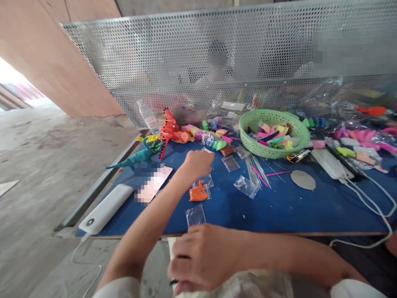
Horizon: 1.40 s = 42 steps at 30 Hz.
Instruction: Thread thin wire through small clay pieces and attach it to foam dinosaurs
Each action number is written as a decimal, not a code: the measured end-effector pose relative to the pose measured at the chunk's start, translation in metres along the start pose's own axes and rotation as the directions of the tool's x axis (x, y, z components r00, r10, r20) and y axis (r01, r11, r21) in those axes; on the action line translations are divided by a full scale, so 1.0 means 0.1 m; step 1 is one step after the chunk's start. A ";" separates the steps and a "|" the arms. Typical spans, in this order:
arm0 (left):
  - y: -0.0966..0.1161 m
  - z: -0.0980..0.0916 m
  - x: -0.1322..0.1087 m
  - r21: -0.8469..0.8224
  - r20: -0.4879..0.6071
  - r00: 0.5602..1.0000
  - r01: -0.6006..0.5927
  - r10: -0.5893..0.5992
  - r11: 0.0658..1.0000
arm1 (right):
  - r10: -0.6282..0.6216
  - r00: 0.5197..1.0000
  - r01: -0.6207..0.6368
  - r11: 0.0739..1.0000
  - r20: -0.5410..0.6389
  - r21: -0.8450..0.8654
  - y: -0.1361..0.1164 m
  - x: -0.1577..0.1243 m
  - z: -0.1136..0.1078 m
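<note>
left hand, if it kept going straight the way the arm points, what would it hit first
Probably the heap of small clear bags with coloured clay just beyond the left hand, then the perforated metal screen. Depth is hard to judge.

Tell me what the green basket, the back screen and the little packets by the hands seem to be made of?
Green basket: likely moulded plastic, matt, with a fine open lattice wall. Back screen: sheet metal by its look, dull silver, punched with even round holes. Little packets: thin clear plastic film, glossy and crinkled; the left hand reaches over some, the right hand is beside one.
</note>
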<state>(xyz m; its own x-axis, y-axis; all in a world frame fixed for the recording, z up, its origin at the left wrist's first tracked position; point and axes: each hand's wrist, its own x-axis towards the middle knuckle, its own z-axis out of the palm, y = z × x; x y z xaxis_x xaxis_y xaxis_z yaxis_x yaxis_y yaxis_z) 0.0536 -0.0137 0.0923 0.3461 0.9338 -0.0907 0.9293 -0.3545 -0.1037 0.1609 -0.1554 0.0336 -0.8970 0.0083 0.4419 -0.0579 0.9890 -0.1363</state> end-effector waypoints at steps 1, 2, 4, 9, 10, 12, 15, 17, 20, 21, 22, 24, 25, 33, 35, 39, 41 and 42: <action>-0.09 0.05 -0.03 0.068 0.124 0.990 0.061 -0.069 0.996 | 0.021 1.000 -0.020 1.000 0.015 -0.020 0.07 -0.11 -0.08; -0.17 0.10 -0.07 0.117 0.207 0.968 0.119 -0.142 0.986 | 0.061 0.998 -0.060 0.997 0.028 -0.040 0.15 -0.23 -0.17; -0.32 0.24 -0.19 0.181 0.313 0.916 0.201 -0.250 0.963 | 0.141 0.986 -0.135 0.988 0.089 -0.076 0.28 -0.47 -0.33; -0.53 0.53 -0.50 0.191 0.264 0.937 0.182 -0.229 0.965 | 0.280 0.951 -0.265 0.957 0.132 -0.116 0.54 -0.95 -0.57; -0.55 0.57 -0.52 0.187 0.233 0.949 0.170 -0.212 0.968 | 0.293 0.948 -0.278 0.953 0.125 -0.120 0.59 -1.02 -0.61; -0.58 0.62 -0.50 0.168 0.192 0.962 0.162 -0.194 0.972 | 0.324 0.941 -0.309 0.941 0.102 -0.137 0.70 -1.11 -0.67; -0.54 0.69 -0.35 0.079 0.095 0.985 0.134 -0.141 0.988 | 0.348 0.936 -0.340 0.931 0.048 -0.133 0.90 -1.19 -0.75; -0.45 0.76 -0.22 -0.036 0.007 0.999 0.051 -0.051 0.998 | 0.368 0.930 -0.365 0.924 -0.002 -0.114 1.04 -1.23 -0.74; -0.23 0.93 -0.09 -0.288 -0.191 0.981 -0.080 0.024 0.954 | 0.432 0.900 -0.435 0.894 -0.055 -0.109 1.20 -1.27 -0.63; -0.16 0.99 -0.08 -0.372 -0.251 0.967 -0.132 0.037 0.919 | 0.461 0.884 -0.467 0.877 -0.077 -0.111 1.24 -1.28 -0.57; -0.09 1.04 -0.07 -0.444 -0.307 0.950 -0.190 0.050 0.876 | 0.489 0.866 -0.499 0.860 -0.103 -0.109 1.26 -1.28 -0.50; 0.00 1.13 -0.08 -0.545 -0.408 0.911 -0.294 0.058 0.785 | 0.550 0.818 -0.568 0.819 -0.165 -0.084 1.29 -1.29 -0.35; 0.03 1.15 -0.09 -0.575 -0.436 0.898 -0.324 0.054 0.752 | 0.578 0.792 -0.598 0.799 -0.196 -0.062 1.29 -1.28 -0.28; 0.15 1.23 -0.04 -0.654 -0.435 0.893 -0.404 0.118 0.640 | 0.644 0.590 -0.713 0.699 -0.487 0.061 1.35 -1.29 -0.15; 0.15 1.27 -0.03 -0.648 -0.448 0.883 -0.430 0.142 0.629 | 0.629 0.592 -0.713 0.700 -0.504 0.038 1.34 -1.30 -0.16; 0.13 1.31 -0.04 -0.635 -0.449 0.877 -0.446 0.168 0.631 | 0.613 0.543 -0.734 0.678 -0.573 0.030 1.29 -1.33 -0.14; 0.13 1.31 -0.05 -0.630 -0.444 0.878 -0.447 0.178 0.635 | 0.608 0.531 -0.736 0.676 -0.590 0.035 1.26 -1.33 -0.13; 0.13 1.31 -0.06 -0.628 -0.444 0.877 -0.451 0.184 0.635 | 0.609 0.531 -0.734 0.678 -0.589 0.040 1.25 -1.33 -0.13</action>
<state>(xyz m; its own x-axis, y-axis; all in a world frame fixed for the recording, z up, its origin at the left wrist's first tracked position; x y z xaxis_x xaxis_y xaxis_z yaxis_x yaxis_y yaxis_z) 0.0463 -0.0301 -0.0378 0.5319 0.7752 0.3408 0.5148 -0.6155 0.5968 0.2789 -0.0313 -0.0311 -0.2538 0.6942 0.6735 0.6012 0.6587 -0.4524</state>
